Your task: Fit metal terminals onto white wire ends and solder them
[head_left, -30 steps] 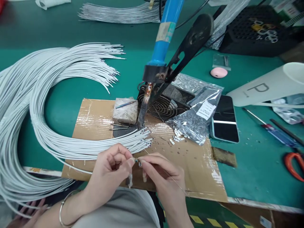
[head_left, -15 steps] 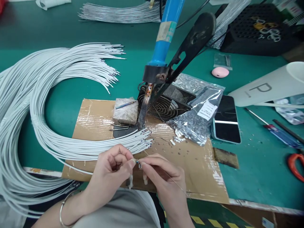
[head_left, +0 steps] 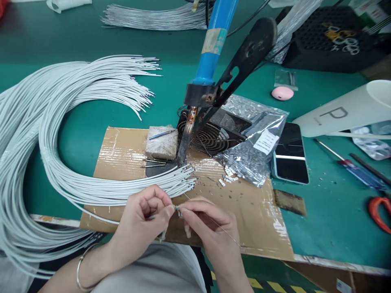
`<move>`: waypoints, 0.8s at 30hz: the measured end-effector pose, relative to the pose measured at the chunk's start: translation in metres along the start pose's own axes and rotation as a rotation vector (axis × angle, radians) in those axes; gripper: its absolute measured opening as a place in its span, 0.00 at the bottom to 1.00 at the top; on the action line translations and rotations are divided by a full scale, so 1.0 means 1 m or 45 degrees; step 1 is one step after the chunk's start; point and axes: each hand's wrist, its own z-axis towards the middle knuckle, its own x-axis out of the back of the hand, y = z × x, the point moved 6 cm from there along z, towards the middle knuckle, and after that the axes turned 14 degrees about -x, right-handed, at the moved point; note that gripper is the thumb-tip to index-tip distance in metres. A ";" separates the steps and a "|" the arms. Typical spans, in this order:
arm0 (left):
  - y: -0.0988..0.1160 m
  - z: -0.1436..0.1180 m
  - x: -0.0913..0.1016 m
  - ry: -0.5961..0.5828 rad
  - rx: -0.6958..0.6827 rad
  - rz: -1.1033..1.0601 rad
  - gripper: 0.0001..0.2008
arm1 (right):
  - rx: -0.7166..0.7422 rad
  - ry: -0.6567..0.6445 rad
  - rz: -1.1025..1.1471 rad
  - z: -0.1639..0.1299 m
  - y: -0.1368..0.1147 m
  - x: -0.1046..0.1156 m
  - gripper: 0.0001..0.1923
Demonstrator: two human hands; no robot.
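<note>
My left hand point(head_left: 143, 219) pinches the end of a thin white wire point(head_left: 100, 217) near the front edge of a cardboard sheet point(head_left: 244, 211). My right hand point(head_left: 210, 228) meets it fingertip to fingertip, pinching a tiny metal terminal point(head_left: 178, 210) at the wire's tip. A thin strand of solder wire point(head_left: 220, 229) runs across my right hand. Just beyond my fingers lie the stripped ends of a big bundle of white wires point(head_left: 61, 134). A blue-handled soldering iron point(head_left: 207, 65) stands in a black holder, its tip point(head_left: 182, 152) down on the cardboard.
A sponge block point(head_left: 161, 142), a small fan point(head_left: 210, 136) and a foil bag of terminals point(head_left: 253, 150) sit behind the iron. To the right lie a phone point(head_left: 290, 152), a white tube point(head_left: 342, 110), a screwdriver point(head_left: 351, 167) and red-handled scissors point(head_left: 378, 209). A black tray point(head_left: 330, 40) stands far right.
Almost nothing has moved. My fingertips have shifted slightly against each other at the wire tip.
</note>
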 end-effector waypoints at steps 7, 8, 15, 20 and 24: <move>-0.004 0.003 0.001 0.015 0.003 -0.069 0.10 | 0.036 0.163 0.015 -0.005 0.000 0.003 0.07; -0.004 0.003 0.001 0.016 0.004 -0.067 0.10 | 0.057 0.158 0.009 -0.005 0.000 0.002 0.07; 0.002 0.004 -0.001 0.018 0.050 0.025 0.12 | 0.175 0.113 -0.040 -0.004 -0.001 0.001 0.08; 0.005 0.004 -0.001 0.026 0.050 0.052 0.13 | 0.192 0.135 -0.099 -0.005 -0.006 -0.002 0.10; 0.006 0.005 0.000 0.035 0.056 0.051 0.14 | 0.198 0.184 -0.121 -0.007 -0.007 0.001 0.10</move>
